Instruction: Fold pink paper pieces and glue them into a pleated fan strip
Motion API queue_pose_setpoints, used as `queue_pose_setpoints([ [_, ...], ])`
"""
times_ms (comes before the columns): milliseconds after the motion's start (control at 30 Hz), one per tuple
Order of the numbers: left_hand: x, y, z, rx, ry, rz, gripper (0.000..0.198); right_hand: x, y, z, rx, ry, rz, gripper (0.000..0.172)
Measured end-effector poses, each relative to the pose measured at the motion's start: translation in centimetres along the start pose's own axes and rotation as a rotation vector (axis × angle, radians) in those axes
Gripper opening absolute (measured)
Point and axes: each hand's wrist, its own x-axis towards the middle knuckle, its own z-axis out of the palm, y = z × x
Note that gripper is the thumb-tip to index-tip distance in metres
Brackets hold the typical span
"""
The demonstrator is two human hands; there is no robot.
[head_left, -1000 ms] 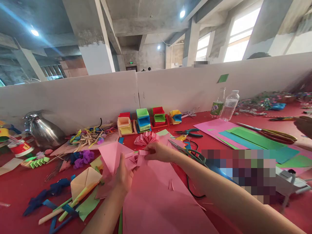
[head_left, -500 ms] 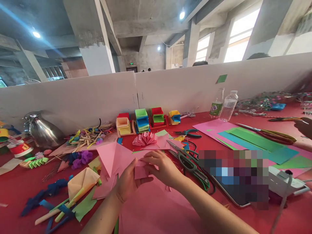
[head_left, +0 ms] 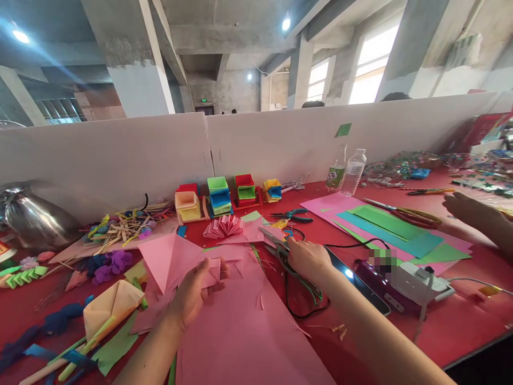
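Observation:
My left hand (head_left: pixel 191 291) pinches a small folded pink paper (head_left: pixel 212 274) between thumb and fingers, above a large pink sheet (head_left: pixel 244 331). Another small pink square (head_left: pixel 235 267) lies just beyond its fingertips. My right hand (head_left: pixel 308 259) is at the scissors (head_left: pixel 280 251), its fingers curled around the dark green handles, partly hiding them. The blades point away to the upper left. A pleated pink paper fan (head_left: pixel 224 227) rests behind the sheet, and a folded pink triangle (head_left: pixel 160 259) stands left of my left hand.
Folded paper boxes (head_left: pixel 219 198) line the white partition (head_left: pixel 120 155). Pliers (head_left: pixel 292 215), a phone (head_left: pixel 356 283) and a power strip (head_left: pixel 425 278) lie to the right. A co-worker's hand (head_left: pixel 473 214) rests far right. Bottles (head_left: pixel 353 174) stand behind; a metal jug (head_left: pixel 36 216) stands left.
My right hand has left the folded pink paper and moved right onto the scissors. My left hand keeps the paper. The view has turned slightly right.

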Motion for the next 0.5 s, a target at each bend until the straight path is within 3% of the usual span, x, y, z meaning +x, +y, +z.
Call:
queue_pose_setpoints([
  [67,0.0,0.1,0.0,-0.010,-0.004,0.023,0.030,-0.2,0.3,0.2,-0.020,-0.014,0.008,0.037],
  [233,0.4,0.7,-0.4,-0.119,0.119,0.073,0.027,-1.0,-0.7,-0.5,0.015,0.049,0.049,0.035],
  [500,0.4,1.1,-0.6,-0.249,0.141,0.096,0.044,-0.4,-4.8,-0.3,0.128,0.064,0.045,0.031],
])
